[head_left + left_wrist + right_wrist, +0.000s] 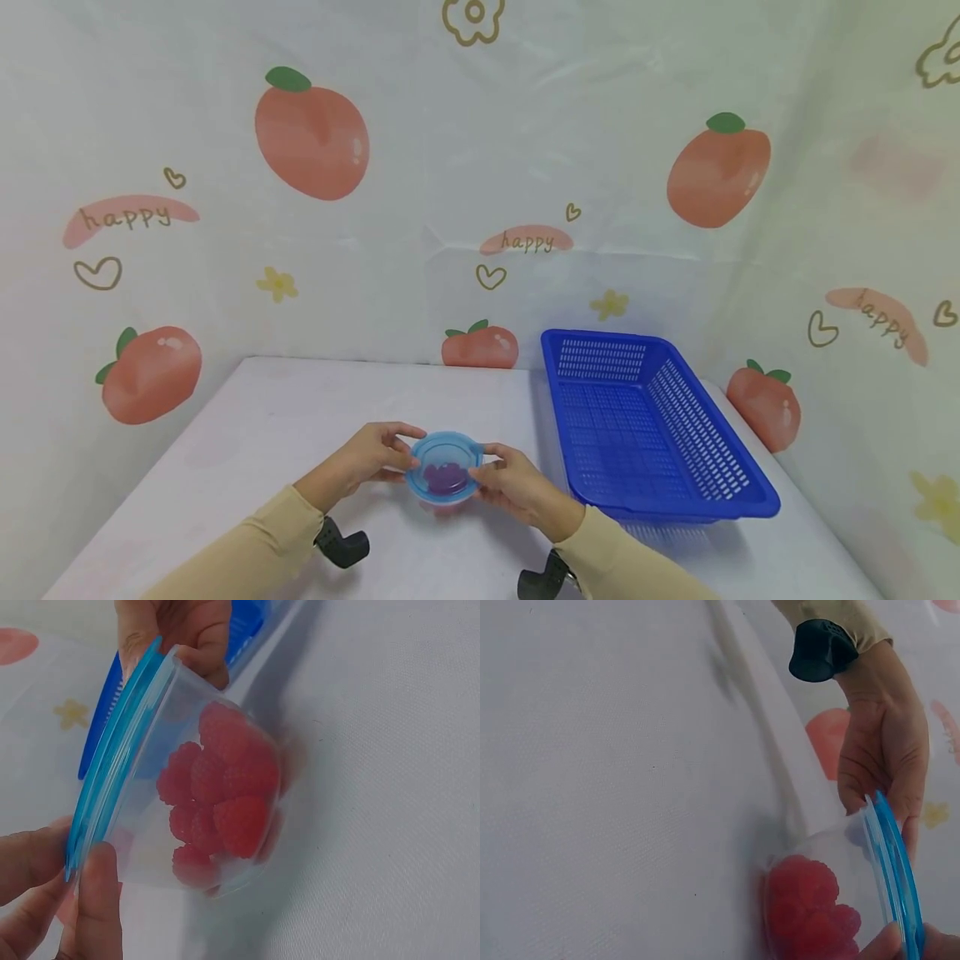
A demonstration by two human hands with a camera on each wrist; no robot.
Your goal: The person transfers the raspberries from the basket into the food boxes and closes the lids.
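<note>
A clear plastic tub (142,832) with a round blue lid (450,446) is held between both hands near the middle of the table. Red raspberries (225,769) show through its wall in the wrist views. At the left side of the rim, my left hand (375,454) pinches the lid's edge between thumb and fingers. Across from it, my right hand (521,487) grips the rim, thumb on the lid's top and fingers below. The lid lies over the tub's mouth all round, as far as these views show. The tub's base is close over the white tabletop.
A blue slotted plastic basket (607,508) stands to the right of the hands. The table (330,392) has a white cloth, and a white fruit-printed sheet (405,167) hangs behind it. Black wrist devices (341,546) sit under both forearms.
</note>
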